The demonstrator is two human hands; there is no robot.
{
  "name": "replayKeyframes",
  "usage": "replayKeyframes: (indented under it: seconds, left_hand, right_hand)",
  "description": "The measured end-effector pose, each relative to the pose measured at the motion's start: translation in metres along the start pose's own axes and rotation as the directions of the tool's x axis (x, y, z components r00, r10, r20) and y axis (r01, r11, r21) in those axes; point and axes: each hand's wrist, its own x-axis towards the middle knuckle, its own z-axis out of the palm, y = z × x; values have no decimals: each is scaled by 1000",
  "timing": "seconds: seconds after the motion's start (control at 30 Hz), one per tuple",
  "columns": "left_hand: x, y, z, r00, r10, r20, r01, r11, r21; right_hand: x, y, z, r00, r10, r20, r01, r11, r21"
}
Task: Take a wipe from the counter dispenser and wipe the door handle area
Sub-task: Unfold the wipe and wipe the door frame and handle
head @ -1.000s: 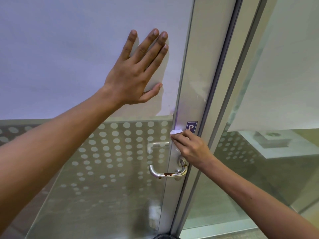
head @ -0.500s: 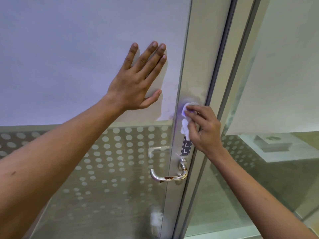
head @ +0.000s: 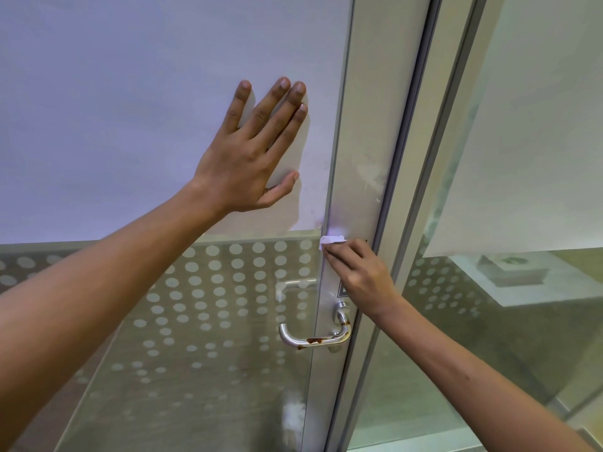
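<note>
Right hand pinches wipe against door frame, above handle. Handle lies horizontal, pointing left. Left hand flat, fingers spread on glass.

Glass door — left hand flat on it, handle seemingly rust-stained.

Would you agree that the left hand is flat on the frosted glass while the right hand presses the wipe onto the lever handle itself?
Not quite. The head view shows the right hand pressing the wipe onto the metal door frame above the lever handle, not onto the handle, which goes untouched and shows brown stains. The left hand is indeed flat on the frosted glass.
</note>
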Motion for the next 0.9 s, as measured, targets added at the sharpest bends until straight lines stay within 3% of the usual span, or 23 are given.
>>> replayKeyframes:
  seconds: [0.27,0.33,0.43,0.5,0.53,0.57,0.6,0.67,0.7,0.77,0.83,0.9]
  left_hand:
    - [-1,-1,0,1000,2,9,-2,1000,-1]
    - [-1,-1,-1,1000,1,14,-1,1000,-9]
    - [-1,-1,-2,1000,4,20,-4,1000,-9]
    - [-1,0,-2,1000,6,17,-5,1000,-4]
    - [-1,0,-2,1000,6,18,-6,1000,-4]
    - [-1,0,-2,1000,8,21,-8,1000,-3]
    - [-1,0,-2,1000,9,25,-8,1000,-2]
    - [-1,0,-2,999,9,31,-9,1000,-4]
    - [-1,0,-3,999,9,33,-9,1000,-6]
    - [0,0,-3,999,12,36,-11,1000,-10]
    - [0,0,-4,999,15,42,-15,1000,-10]
    - [0,0,-4,999,12,43,-12,1000,-10]
  right_hand:
    - [-34,-8,9,982,-98,160,91,995,49]
    - [-40,-11,8,961,-103,258,80,992,97]
    - [-47,-12,4,891,-105,441,12,978,208]
    - [-47,-10,-4,905,-26,426,-124,940,319]
    - [-45,-11,-12,913,97,396,-259,888,380]
    - [-44,-12,-20,892,277,357,-423,789,445]
    - [-42,-13,-29,808,479,343,-588,626,512]
    - [-41,-15,-42,511,725,462,-759,128,638]
    - [-42,-14,-46,386,737,554,-722,-132,679]
    - [-46,-11,-51,228,656,720,-535,-533,656]
    - [-46,-11,-59,164,559,813,-388,-721,574]
    - [-46,-14,-66,159,511,844,-323,-781,534]
